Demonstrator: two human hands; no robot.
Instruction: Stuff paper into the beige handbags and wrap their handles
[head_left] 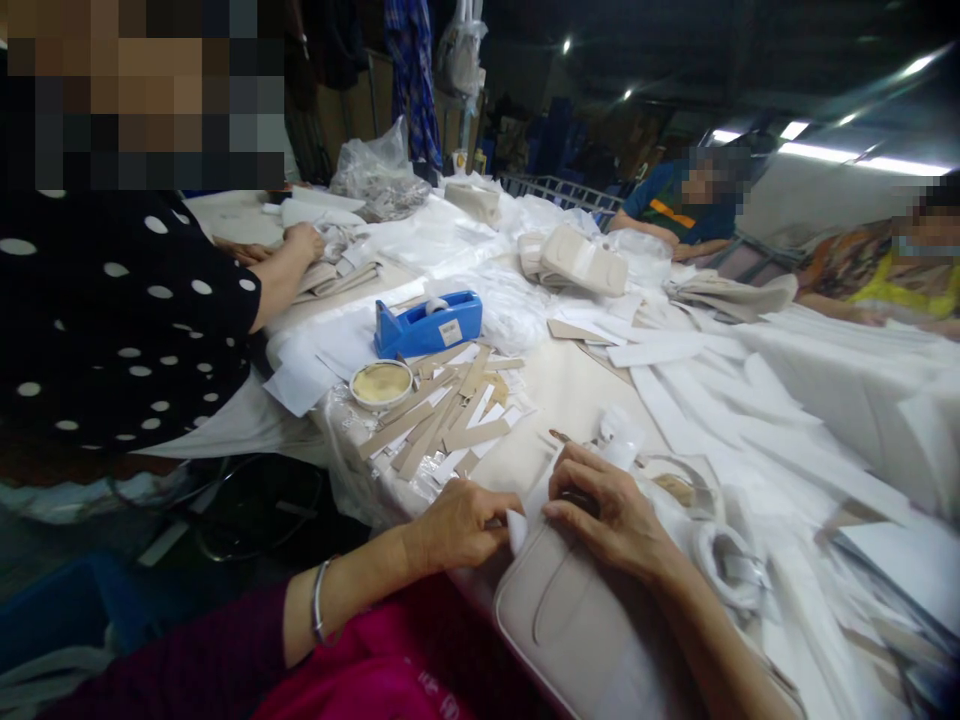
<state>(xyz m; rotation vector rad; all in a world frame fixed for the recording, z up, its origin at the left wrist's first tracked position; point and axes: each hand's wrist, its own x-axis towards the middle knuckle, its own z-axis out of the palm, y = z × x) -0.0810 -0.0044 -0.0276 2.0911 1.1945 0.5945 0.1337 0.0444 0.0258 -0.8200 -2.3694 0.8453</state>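
Observation:
A beige handbag point(577, 620) with piped edges and a curved seam lies at the table's near edge, in front of me. My left hand point(469, 525), a silver bangle on its wrist, is closed in a pinch on a small white paper piece point(516, 532) beside the bag's upper edge. Curled over that same edge, my right hand point(607, 510) grips the bag with thumb and fingertips. What lies under the right palm is hidden. Just past the right hand is a beige strap point(686, 470), partly covered by white wrapping.
Beige and white strips point(450, 420) are heaped ahead, beside a round tin point(381, 383) and a blue tape dispenser point(429, 322). White sheets point(720, 390) spread to the right. More beige bags point(577, 260) lie farther back. A co-worker in polka dots point(127, 320) works at left; two people sit across.

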